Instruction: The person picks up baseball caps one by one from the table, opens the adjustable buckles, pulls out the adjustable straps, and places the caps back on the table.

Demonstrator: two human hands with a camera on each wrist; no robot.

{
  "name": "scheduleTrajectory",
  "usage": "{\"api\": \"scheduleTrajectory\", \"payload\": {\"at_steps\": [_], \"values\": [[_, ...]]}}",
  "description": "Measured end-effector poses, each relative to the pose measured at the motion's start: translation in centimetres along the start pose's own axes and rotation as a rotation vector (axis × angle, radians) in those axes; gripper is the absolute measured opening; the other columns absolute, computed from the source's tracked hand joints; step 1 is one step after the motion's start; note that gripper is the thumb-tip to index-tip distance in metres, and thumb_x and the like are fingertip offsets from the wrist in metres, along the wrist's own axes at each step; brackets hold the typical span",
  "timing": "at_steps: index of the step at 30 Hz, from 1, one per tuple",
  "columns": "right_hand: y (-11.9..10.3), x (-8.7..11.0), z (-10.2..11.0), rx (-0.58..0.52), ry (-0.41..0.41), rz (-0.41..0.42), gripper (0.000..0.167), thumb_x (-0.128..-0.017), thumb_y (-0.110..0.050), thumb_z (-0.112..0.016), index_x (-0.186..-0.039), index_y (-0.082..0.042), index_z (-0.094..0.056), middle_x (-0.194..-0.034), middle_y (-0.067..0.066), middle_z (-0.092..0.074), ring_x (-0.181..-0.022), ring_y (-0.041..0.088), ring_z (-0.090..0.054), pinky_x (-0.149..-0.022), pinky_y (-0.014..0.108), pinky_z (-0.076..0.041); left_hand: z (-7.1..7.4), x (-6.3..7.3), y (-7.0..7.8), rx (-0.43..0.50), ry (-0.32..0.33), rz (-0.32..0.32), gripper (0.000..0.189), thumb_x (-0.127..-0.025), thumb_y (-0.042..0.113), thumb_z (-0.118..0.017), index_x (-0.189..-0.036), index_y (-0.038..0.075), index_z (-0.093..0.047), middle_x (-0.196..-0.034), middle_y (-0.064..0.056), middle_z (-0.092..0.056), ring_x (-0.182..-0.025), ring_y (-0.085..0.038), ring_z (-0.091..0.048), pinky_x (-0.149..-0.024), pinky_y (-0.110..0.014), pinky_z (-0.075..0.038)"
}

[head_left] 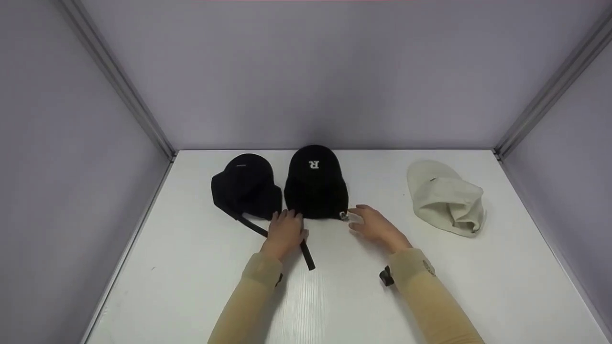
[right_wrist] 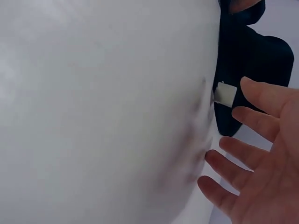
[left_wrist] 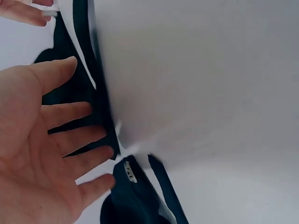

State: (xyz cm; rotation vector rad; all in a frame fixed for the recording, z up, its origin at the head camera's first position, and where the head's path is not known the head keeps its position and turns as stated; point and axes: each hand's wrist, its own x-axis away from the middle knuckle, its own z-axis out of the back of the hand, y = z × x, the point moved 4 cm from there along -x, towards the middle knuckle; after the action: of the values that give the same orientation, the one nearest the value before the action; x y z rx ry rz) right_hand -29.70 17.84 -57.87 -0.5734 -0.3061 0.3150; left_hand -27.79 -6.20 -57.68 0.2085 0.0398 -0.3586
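Observation:
A black cap with a white letter R lies in the middle of the table, crown toward the back wall. My left hand is at its near left corner, palm down, fingers extended and spread; a dark strap sticks out past that hand. In the left wrist view, the fingers overlap the cap's dark edge. Near the other corner, my right hand has its fingers apart and loosely bent, with nothing between them. A small pale buckle or tag on the cap sits just beyond thumb and forefinger.
Another black cap, with a small light mark and a long strap, lies close on the left. A cream cap lies toward the right edge. Pale panels wall the white table at the back and both sides.

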Motion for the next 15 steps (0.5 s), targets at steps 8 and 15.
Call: {"api": "scheduleTrajectory", "payload": {"at_steps": [8,15], "values": [[1.3,3.0,1.3,-0.049,0.049,0.043,0.046,-0.098,-0.020,-0.062,-0.138,0.000,-0.052,-0.145,0.027,-0.040,-0.136,0.044,-0.035,-0.110,0.055,-0.027,0.4,1.2,1.9,-0.008,0.023,-0.045,0.040,-0.092,0.034,-0.069,-0.115,0.002,-0.067,-0.110,-0.015,-0.064,-0.107,-0.036,-0.060,-0.095,-0.059,-0.043],[3.1,5.8,3.1,-0.109,0.159,0.064,0.047,-0.098,-0.020,-0.062,-0.138,0.003,-0.051,-0.142,0.029,-0.043,-0.134,0.045,-0.036,-0.108,0.057,-0.028,0.1,1.2,4.3,0.047,-0.027,-0.081,0.047,-0.095,0.038,-0.065,-0.129,0.006,-0.062,-0.123,-0.014,-0.061,-0.115,-0.032,-0.057,-0.094,-0.050,-0.046]]}}
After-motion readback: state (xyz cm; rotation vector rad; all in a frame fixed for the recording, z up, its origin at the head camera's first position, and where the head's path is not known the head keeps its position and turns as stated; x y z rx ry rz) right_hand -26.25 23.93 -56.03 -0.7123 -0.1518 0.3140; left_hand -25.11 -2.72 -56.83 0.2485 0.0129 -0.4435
